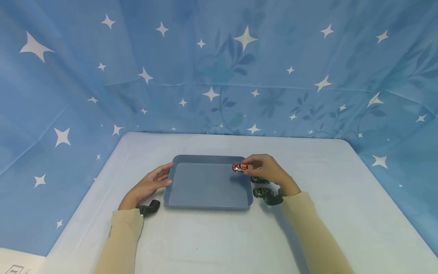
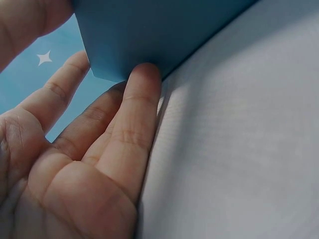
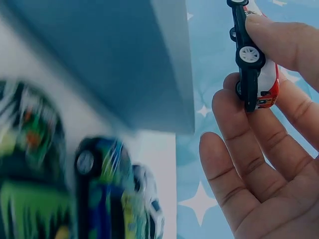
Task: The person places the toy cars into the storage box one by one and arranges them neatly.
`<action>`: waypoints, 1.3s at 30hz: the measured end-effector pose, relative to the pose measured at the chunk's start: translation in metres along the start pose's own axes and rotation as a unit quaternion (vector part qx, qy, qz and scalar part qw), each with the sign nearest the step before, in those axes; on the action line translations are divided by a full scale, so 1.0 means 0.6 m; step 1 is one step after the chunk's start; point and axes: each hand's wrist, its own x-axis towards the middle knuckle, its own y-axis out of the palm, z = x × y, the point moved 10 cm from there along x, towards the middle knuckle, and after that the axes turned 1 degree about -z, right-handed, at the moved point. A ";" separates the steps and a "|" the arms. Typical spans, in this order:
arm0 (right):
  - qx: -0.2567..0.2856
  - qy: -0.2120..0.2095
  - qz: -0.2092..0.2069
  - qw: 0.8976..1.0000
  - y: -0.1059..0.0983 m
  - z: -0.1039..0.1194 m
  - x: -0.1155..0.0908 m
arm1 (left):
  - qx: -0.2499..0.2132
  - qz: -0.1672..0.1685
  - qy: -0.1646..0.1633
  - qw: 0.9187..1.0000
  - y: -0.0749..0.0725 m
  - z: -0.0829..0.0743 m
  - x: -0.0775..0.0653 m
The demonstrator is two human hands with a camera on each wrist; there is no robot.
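Observation:
A red toy car [image 1: 239, 167] is pinched between the thumb and fingers of my right hand [image 1: 270, 169], over the right side of a blue-grey tray [image 1: 208, 186]. In the right wrist view the toy car [image 3: 259, 79] shows its dark underside, white-spoked wheels and red-and-white body. My left hand [image 1: 146, 186] is at the tray's left side, its fingers extended. Seen from the left wrist, a fingertip [image 2: 144, 77] rests against the tray's outer wall [image 2: 129, 40].
Beside the tray's right wall stand more toy cars, including a green one [image 1: 261, 192] and a blue-and-green one [image 1: 259, 179], partly under my right hand and wrist. A white toy car [image 3: 149, 194] shows beyond them. A blue star-patterned curtain [image 1: 219, 68] hangs behind the white table [image 1: 212, 243].

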 end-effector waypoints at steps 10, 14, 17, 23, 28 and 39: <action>-0.001 -0.002 -0.008 1.000 0.019 0.028 0.022 | -0.003 0.004 0.003 1.000 0.000 0.002 0.000; 0.006 -0.003 -0.010 1.000 0.027 0.031 0.032 | -0.005 0.005 0.004 1.000 0.001 0.000 0.002; 0.007 -0.004 -0.012 1.000 0.035 0.033 0.039 | -0.008 0.006 0.006 1.000 0.001 -0.001 0.002; 0.013 0.002 -0.009 1.000 0.050 0.039 0.050 | -0.014 0.008 0.006 1.000 0.001 0.001 0.003; 0.028 0.008 -0.011 1.000 0.060 0.041 0.058 | -0.020 0.011 0.000 1.000 0.000 0.003 0.001; 0.008 0.013 -0.026 1.000 0.086 0.045 0.077 | -0.022 0.009 -0.009 1.000 -0.001 0.004 0.003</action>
